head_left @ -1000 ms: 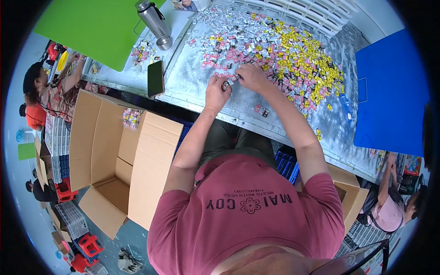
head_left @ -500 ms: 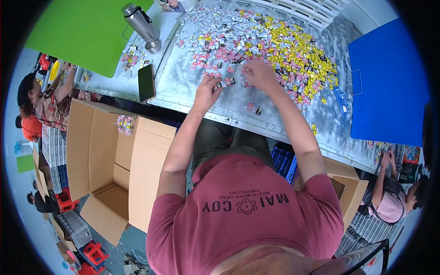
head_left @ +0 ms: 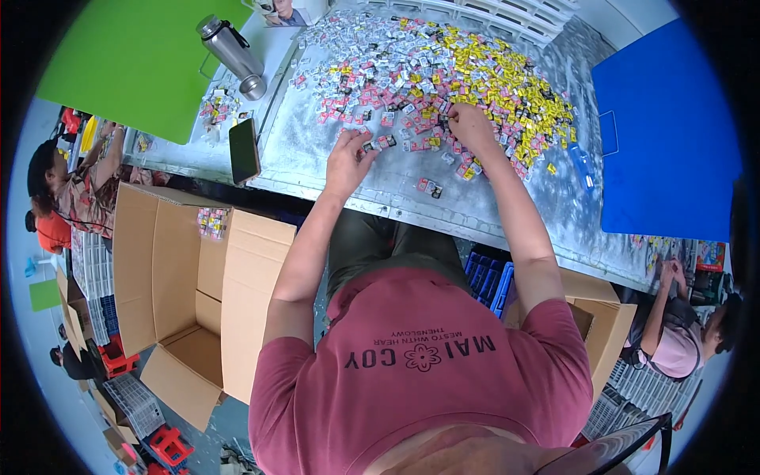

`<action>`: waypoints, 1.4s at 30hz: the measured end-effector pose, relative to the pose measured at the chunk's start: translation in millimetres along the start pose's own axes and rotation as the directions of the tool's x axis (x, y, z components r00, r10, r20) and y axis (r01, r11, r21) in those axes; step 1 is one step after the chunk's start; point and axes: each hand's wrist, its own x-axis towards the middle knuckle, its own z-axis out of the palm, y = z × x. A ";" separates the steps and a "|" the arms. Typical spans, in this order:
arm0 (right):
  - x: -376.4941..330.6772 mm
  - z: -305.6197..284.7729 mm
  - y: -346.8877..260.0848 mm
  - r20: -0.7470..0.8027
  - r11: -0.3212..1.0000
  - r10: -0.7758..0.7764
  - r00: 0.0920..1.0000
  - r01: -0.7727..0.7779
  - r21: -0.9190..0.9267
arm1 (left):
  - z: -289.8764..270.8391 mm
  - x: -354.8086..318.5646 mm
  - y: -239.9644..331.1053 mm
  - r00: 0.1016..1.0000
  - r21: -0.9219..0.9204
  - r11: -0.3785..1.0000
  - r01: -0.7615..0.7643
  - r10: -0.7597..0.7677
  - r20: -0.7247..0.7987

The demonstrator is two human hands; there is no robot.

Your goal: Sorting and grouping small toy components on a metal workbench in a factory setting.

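On the metal-topped table, a large spread of small square pieces [head_left: 507, 91] in yellow, pink, black and clear-white lies beyond my hands. My left hand [head_left: 346, 165] rests at the near left edge of the spread, its thumb and fingers closed around a short row of small square pieces [head_left: 381, 143]. Over the pile to the right, my right hand [head_left: 475, 133] is closed in a pinch, fingertips down by a dark piece. What sits between those fingertips is too small to make out. A few joined pieces [head_left: 430, 188] lie apart near the front edge.
A phone [head_left: 245, 150] and a steel flask [head_left: 229, 47] stand left of the spread. Green [head_left: 142, 63] and blue [head_left: 665, 134] panels flank the table. An open cardboard box [head_left: 170, 277] is at my left, another [head_left: 606, 317] at my right. Other people work on both sides.
My right hand has moved right, deeper over the yellow and pink pieces. My left hand stays by its row. The whole view has shifted slightly.
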 end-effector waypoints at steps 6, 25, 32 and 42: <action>-6.8 -0.1 -0.6 -0.006 1.000 -0.015 1.000 0.015 -0.008 | 32.3 44.9 31.7 0.960 0.100 0.955 -0.279 0.278 0.024; -20.3 3.5 -1.9 0.217 0.683 0.167 0.962 -0.271 0.678 | 89.1 104.1 40.2 0.880 0.291 0.836 -0.465 0.399 0.257; -36.5 13.3 1.1 0.356 0.303 0.151 0.922 -0.386 0.871 | 89.4 104.7 35.8 0.890 0.274 0.860 -0.431 0.354 0.288; -44.2 26.6 3.0 0.158 0.626 0.101 0.982 -0.187 0.757 | 87.8 108.2 25.1 0.901 0.198 0.891 -0.410 0.361 0.241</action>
